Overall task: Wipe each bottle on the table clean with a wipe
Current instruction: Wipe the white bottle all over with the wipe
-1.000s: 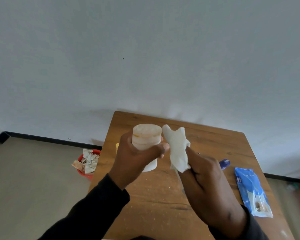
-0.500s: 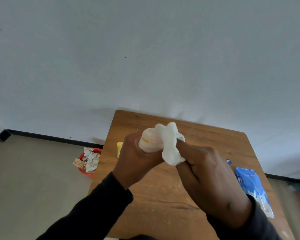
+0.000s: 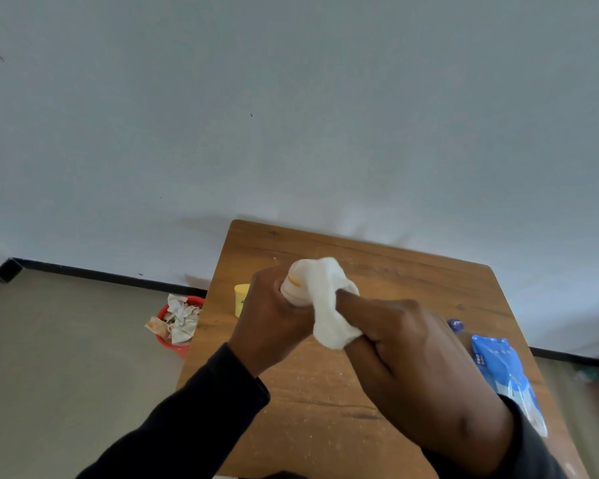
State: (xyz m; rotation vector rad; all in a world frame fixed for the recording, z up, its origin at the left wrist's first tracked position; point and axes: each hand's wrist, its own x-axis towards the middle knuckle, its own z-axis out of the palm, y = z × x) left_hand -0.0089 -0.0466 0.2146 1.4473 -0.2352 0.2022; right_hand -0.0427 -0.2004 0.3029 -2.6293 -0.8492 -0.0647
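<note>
— Two hands meet above the middle of the wooden table (image 3: 412,281), and both are busy.

— What has the left hand (image 3: 274,319) got?

— Its fingers are wrapped tight around a white bottle (image 3: 293,288) with a thin orange band, held up off the tabletop. Only the bottle's upper part shows past the fist.

— And the right hand (image 3: 408,364)?

— Closed around a white wipe (image 3: 329,299), which is bunched up and pressed against the right side and top of the bottle. The forefinger pushes into the cloth.

— Anything else on the table?

— A yellow container (image 3: 241,299) stands near the left edge, partly hidden behind the left hand. Over on the right lies a blue pack of wipes (image 3: 505,375), close to the right edge, and just beyond it a small blue cap (image 3: 455,325) peeks out past the right hand; what it belongs to I cannot tell.

— And on the floor?

— A red bin (image 3: 173,344) sits left of the table, stuffed with crumpled wipes (image 3: 180,318), some stained. Both sleeves are dark.
</note>
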